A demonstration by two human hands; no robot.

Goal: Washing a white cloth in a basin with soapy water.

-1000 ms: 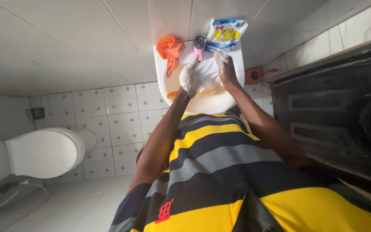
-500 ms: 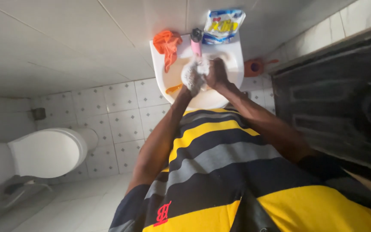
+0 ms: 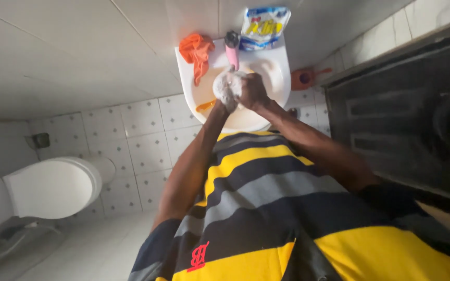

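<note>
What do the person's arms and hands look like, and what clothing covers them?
Both forearms are bare. The left hand is coated in white soap foam; the right hand shows little foam. The person wears a short-sleeved shirt with yellow, black and grey stripes and a small red emblem.

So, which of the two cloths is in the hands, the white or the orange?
The white cloth, soapy and bunched between both hands over the sink. The orange cloth hangs untouched on the sink's rim.

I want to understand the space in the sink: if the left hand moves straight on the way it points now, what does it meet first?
Most likely the pink tap at the sink's back rim; the soapy left hand points toward it, though depth is unclear.
</note>
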